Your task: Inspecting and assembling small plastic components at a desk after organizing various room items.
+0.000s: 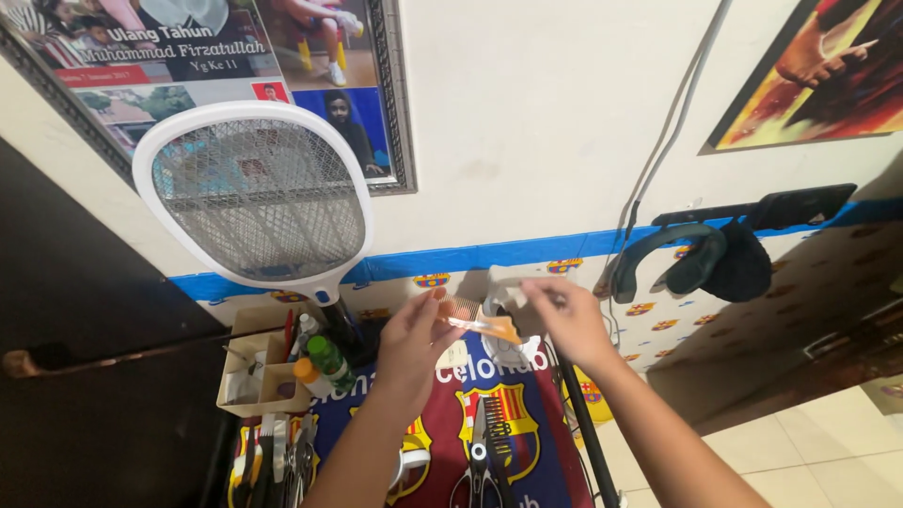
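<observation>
The person stands at a small table against the wall, both hands raised over it. The left hand (414, 341) pinches an orange comb (475, 320) by one end, fingers closed on it, teeth pointing up and away. The right hand (569, 320) comes in from the other side with its fingertips drawn together near the comb's far tip; whether they grip the comb or something small beside it I cannot tell, as the motion blurs them. The comb hangs in the air above the cloth, just in front of a white object (508, 325) standing near the wall.

To handle it well, I would judge a steady pinch at the spine of the comb matters most, since the thin plastic can twist or slip between fingertips.

Around them, a white electric fly swatter (254, 193) leans up against the wall to the left, its handle close to the left wrist. A beige organiser box (259, 376) with a green bottle (329, 362) sits below it. Scissors (482, 452) lie on the football-crest cloth (513, 423) underneath. Grey headphones (673, 259) hang on the wall at right.
</observation>
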